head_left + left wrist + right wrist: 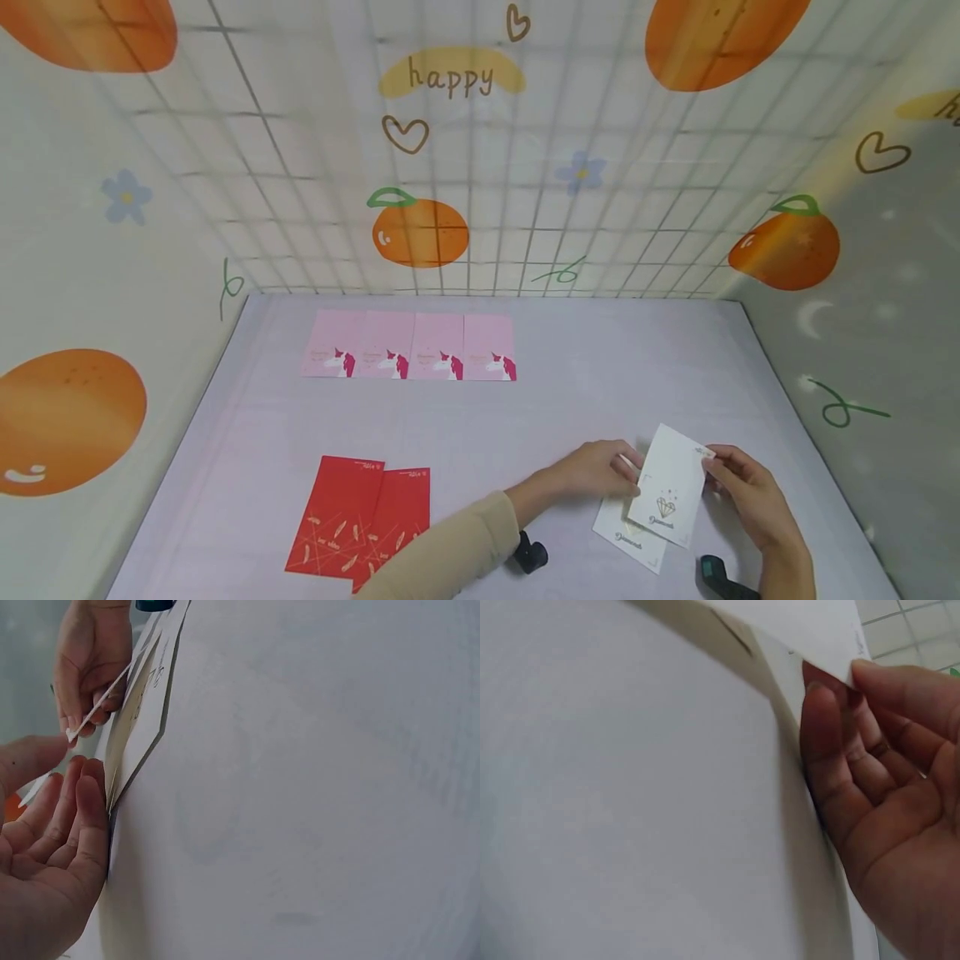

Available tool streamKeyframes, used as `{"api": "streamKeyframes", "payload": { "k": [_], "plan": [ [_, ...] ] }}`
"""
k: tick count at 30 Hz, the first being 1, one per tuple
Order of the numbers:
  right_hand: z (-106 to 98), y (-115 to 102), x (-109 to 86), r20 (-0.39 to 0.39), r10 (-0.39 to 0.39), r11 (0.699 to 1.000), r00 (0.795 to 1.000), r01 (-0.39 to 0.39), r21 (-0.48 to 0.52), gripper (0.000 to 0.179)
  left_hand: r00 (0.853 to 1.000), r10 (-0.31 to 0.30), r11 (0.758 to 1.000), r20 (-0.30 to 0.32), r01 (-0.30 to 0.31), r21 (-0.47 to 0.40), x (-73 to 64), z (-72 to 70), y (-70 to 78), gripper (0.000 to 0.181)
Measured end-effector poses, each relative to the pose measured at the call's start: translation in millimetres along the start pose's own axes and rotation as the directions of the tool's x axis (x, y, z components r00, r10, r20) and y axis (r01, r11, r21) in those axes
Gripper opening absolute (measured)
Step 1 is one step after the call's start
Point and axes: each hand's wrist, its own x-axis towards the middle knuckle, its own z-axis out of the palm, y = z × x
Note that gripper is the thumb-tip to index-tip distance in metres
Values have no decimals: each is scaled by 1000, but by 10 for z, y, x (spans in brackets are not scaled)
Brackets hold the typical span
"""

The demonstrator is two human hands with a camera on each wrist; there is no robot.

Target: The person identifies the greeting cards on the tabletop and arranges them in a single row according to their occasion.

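Note:
A white card point(663, 487) with a gold diamond drawing and the word "Diamonds" is held tilted above the table. My right hand point(750, 487) pinches its upper right corner between thumb and fingers, as the right wrist view also shows. At the opposite edge is my left hand point(600, 468); in the left wrist view the card's edge passes between its thumb point(37, 759) and fingertips. A second white card point(628, 537) of the same design lies beneath, partly covered by the held one.
Two overlapping red cards point(333, 517) with gold feathers lie front left, partly behind the left sleeve point(457, 546). Several pink unicorn cards point(438, 346) form a row at the back. Dark wrist devices show near the left forearm point(531, 552) and right wrist point(723, 577). Printed curtains surround the table.

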Motion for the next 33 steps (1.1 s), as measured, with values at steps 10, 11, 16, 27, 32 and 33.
{"api": "streamKeyframes", "payload": {
  "k": [10,11,16,27,32,33],
  "plan": [
    [23,-14,9,-21,10,1000,1000,-10,9,39,1000,-14,999,-22,15,32,-9,26,10,32],
    [26,-16,11,-25,11,1000,1000,-11,14,39,1000,-16,999,-26,16,32,-12,27,10,31],
    [27,-29,15,-23,-17,998,1000,18,59,35,999,-11,1000,-48,11,-2,-14,31,-24,28],
    [89,-133,-4,56,-51,998,997,50,34,46,995,1,996,-98,-9,-84,37,7,-173,23],
    [116,-152,-24,88,-40,998,995,36,55,44,994,-19,986,-112,0,-168,43,5,-183,22],
    [120,-150,-29,95,-40,998,995,34,60,43,993,-26,983,-116,5,-186,41,5,-186,22]
  ]
}}
